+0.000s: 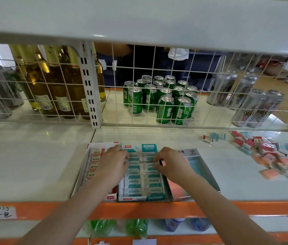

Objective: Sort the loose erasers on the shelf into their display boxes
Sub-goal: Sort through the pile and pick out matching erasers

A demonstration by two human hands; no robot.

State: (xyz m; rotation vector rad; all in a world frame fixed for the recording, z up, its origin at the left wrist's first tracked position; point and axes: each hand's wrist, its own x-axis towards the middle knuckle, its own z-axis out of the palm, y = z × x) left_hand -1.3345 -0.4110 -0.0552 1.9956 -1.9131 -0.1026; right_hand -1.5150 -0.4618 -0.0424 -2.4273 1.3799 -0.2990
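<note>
Three display boxes stand side by side at the shelf's front. The red-trimmed box (93, 163) on the left holds white 2B erasers. The teal box (142, 196) in the middle is packed with two rows of teal-and-white erasers. The silver box (204, 167) on the right shows a pale blue and pink interior. My left hand (112, 165) lies across the seam of the red and teal boxes, fingers curled onto the teal erasers near the back. My right hand (171, 164) hovers over the teal box's right row, fingertips pinched on an eraser there. A pile of loose erasers (272, 156), red, pink and blue, lies at the right.
A few stray erasers (212, 137) lie behind the pile near the wire grid (157, 96). Behind the grid stand green cans (162, 99), silver cans (249, 103) and glass bottles (56, 82). An orange rail (139, 209) edges the shelf; a shelf board hangs low overhead.
</note>
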